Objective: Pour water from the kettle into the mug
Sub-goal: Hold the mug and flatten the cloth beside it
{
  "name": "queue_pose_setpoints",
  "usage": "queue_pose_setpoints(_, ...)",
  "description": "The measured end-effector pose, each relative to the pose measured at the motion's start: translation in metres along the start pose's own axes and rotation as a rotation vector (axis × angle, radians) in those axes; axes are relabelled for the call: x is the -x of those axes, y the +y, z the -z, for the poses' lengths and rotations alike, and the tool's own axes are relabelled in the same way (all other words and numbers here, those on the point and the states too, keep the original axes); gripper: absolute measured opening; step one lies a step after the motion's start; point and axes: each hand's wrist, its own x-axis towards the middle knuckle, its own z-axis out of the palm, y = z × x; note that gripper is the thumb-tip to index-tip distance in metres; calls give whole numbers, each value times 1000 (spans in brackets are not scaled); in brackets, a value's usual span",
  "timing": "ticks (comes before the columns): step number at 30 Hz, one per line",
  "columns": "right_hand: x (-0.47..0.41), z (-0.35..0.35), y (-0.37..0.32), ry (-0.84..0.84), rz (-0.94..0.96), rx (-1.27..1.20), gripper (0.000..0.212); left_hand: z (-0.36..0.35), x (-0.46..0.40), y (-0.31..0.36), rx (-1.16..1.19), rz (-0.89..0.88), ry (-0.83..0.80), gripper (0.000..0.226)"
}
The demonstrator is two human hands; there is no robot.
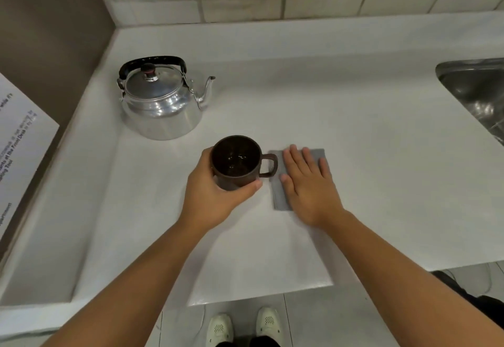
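1. I'm watching the left hand (215, 196) wrapping around the brown mug (236, 162), fingers and thumb closing on its wall, with the mug sitting upright on the white desk (327, 101) and its handle pointing right.
2. The right hand (308, 183) is lying open and flat, palm down, pressing on a grey cloth (281, 199) just beside the mug; it's gripping nothing.
3. The kettle (161, 104) is standing apart from both hands, further back and left, lid on, spout aiming right.
4. Risk I'm seeing: neither hand is on the kettle yet, so one has to let go first. If the mug is left unsteadied, a wobbly stream from that narrow spout could be splashing onto the desk.
5. Another worry: the metal body may be hot; I'd be reaching for the black top handle only.
6. Hard to read: something is glinting inside the mug, and I can't tell whether it's water or just reflection.
7. The kettle's fill level is hidden, and the sink (474, 87) is getting cut off at the right edge.
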Motion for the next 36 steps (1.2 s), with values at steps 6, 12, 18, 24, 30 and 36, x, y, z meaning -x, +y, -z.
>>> queue_pose_setpoints(6,-64,6,-39,-116,41,50,55,31,-22,10,-45,-38,100,66)
queue_pose_setpoints(12,12,-6,-93,-133,420,53,53,45,-30,8,-44,-24,132,74)
queue_pose_setpoints(18,17,12,6,-109,173,94,55,54,-26,10,-39,6,103,75)
queue_pose_setpoints(24,-49,2,-47,-87,-24,130,57,51,-22,17,-47,-33,82,71)
queue_pose_setpoints(30,29,-9,-73,-86,253,30,58,33,-21,17,-16,-35,36,71)
queue_pose_setpoints(36,81,8,-11,-89,99,54,58,9,-11,6,6,1,-39,72)
